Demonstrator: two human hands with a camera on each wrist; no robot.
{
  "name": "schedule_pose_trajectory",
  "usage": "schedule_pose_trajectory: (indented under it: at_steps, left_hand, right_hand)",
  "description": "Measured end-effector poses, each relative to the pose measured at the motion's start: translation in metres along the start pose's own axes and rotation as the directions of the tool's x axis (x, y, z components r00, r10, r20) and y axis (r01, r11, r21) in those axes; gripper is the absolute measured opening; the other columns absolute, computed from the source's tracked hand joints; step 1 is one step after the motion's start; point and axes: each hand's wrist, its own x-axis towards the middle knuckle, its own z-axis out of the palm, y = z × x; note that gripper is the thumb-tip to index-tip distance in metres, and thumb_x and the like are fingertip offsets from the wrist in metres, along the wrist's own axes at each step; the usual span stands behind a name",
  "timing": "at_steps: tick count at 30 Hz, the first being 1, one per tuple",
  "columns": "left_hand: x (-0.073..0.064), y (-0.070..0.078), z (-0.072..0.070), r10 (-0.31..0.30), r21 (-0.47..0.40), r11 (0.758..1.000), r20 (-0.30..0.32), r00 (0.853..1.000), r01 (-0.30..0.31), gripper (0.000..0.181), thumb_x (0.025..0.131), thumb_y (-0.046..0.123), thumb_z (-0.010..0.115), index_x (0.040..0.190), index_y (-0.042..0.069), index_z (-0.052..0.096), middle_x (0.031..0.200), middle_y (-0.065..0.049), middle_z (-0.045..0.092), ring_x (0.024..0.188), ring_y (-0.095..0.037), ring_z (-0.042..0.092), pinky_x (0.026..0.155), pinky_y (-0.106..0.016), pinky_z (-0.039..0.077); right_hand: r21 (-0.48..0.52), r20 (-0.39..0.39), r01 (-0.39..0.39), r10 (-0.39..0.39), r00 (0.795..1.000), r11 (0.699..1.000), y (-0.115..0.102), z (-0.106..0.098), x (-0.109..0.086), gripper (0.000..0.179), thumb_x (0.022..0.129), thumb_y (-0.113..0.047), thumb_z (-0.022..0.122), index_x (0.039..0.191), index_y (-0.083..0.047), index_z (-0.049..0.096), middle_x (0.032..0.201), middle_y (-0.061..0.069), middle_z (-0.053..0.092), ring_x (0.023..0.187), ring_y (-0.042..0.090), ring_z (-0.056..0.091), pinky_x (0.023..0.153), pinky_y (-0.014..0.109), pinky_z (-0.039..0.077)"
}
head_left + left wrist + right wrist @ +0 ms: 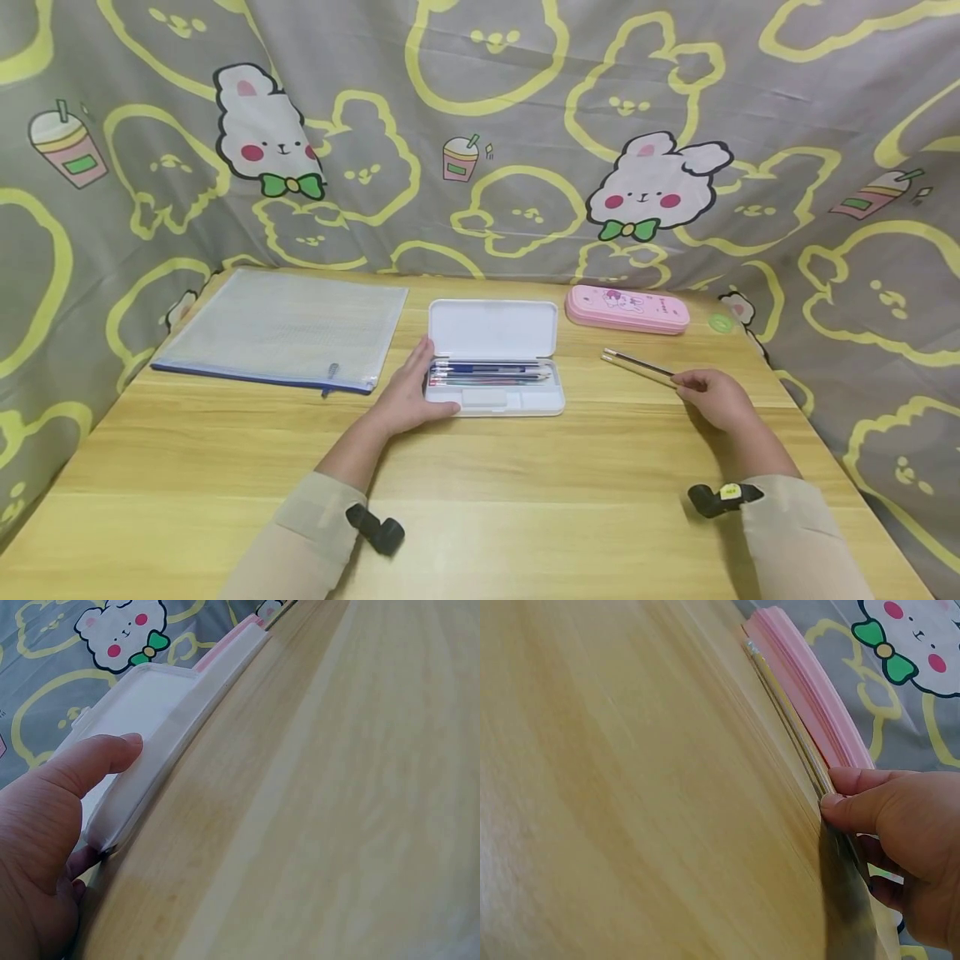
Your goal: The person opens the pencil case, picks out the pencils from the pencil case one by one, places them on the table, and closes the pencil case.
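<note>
An open white pencil case [492,330] lies in the middle of the table, lid tipped back. Several pens and pencils [491,372] fill its tray, with a white eraser [484,397] in front of them. My left hand [408,396] grips the case's left end; in the left wrist view the thumb [120,752] presses on the front wall and the fingers are partly hidden behind the corner. Off to the right, my right hand [716,400] pinches two pencils [637,367], one dark and one yellowish, between thumb and fingertips, their eraser ends pointing toward the case.
A closed pink pencil box [627,309] with a rabbit picture lies at the back right, beside a small green round item [720,322]. On the left lies a clear zip pouch [285,329] with a blue zipper edge. A patterned curtain [495,100] hangs behind the table.
</note>
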Motion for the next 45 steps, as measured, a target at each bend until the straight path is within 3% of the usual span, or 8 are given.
schedule_pose_trajectory:
  at_steps: [12,17,23,29,36,45]
  left_hand:
    - [-0.001,0.0,0.0,-0.007,-0.008,1.0,0.002,1.0,0.008,0.119,0.072,0.041,0.083,0.157,0.005,0.008,0.166,-0.012,0.001,0.153,-0.034,0.005,0.124,-0.051,0.013]
    - [-0.001,0.0,0.0,-0.006,-0.007,1.0,0.003,1.0,0.006,0.119,0.072,0.041,0.083,0.157,0.005,0.008,0.166,-0.013,0.001,0.153,-0.035,0.006,0.124,-0.051,0.013]
    - [-0.001,0.0,-0.001,-0.012,-0.01,1.0,0.005,1.0,0.012,0.119,0.072,0.042,0.083,0.158,0.006,0.008,0.166,-0.012,0.001,0.153,-0.034,0.005,0.123,-0.051,0.013]
    - [0.0,0.0,0.0,-0.007,-0.013,1.0,0.004,1.0,0.007,0.119,0.071,0.042,0.083,0.157,0.005,0.009,0.166,-0.011,0.001,0.153,-0.034,0.006,0.124,-0.051,0.013]
    - [0.0,0.0,0.0,-0.003,-0.004,1.0,0.004,1.0,0.003,0.12,0.071,0.042,0.083,0.157,0.005,0.008,0.166,-0.012,0.001,0.153,-0.036,0.006,0.123,-0.053,0.014]
    - [-0.001,-0.001,0.0,-0.008,-0.008,1.0,0.005,1.0,0.008,0.12,0.071,0.041,0.083,0.158,0.006,0.007,0.167,-0.01,0.0,0.153,-0.033,0.005,0.124,-0.051,0.013]
  right_hand:
    - [0.002,0.019,0.007,-0.007,1.0,1.0,0.0,0.001,0.002,0.032,0.1,-0.014,0.052,0.125,0.002,0.063,0.132,0.032,0.056,0.121,0.052,0.049,0.099,0.064,0.04]
    - [0.015,-0.016,0.015,-0.014,1.0,1.0,-0.008,0.003,0.001,0.035,0.1,-0.018,0.054,0.125,0.003,0.062,0.126,0.031,0.06,0.117,0.048,0.053,0.097,0.06,0.043]
    - [0.078,-0.081,0.066,-0.059,0.995,0.995,-0.037,0.012,0.005,0.034,0.098,-0.021,0.057,0.123,0.002,0.064,0.116,0.026,0.064,0.105,0.038,0.059,0.085,0.043,0.048]
    - [0.115,-0.083,0.156,-0.147,0.986,0.981,-0.076,0.03,0.012,0.028,0.097,-0.015,0.059,0.12,-0.002,0.067,0.113,0.021,0.065,0.1,0.03,0.059,0.077,0.03,0.046]
    - [0.157,-0.042,0.26,-0.257,0.966,0.953,-0.121,0.051,0.018,0.024,0.095,-0.014,0.062,0.114,-0.003,0.07,0.105,0.016,0.067,0.096,0.026,0.059,0.076,0.028,0.047]
    - [0.183,0.029,0.308,-0.318,0.948,0.934,-0.158,0.076,0.026,0.021,0.091,-0.012,0.065,0.109,-0.004,0.073,0.101,0.012,0.07,0.095,0.024,0.061,0.082,0.035,0.051]
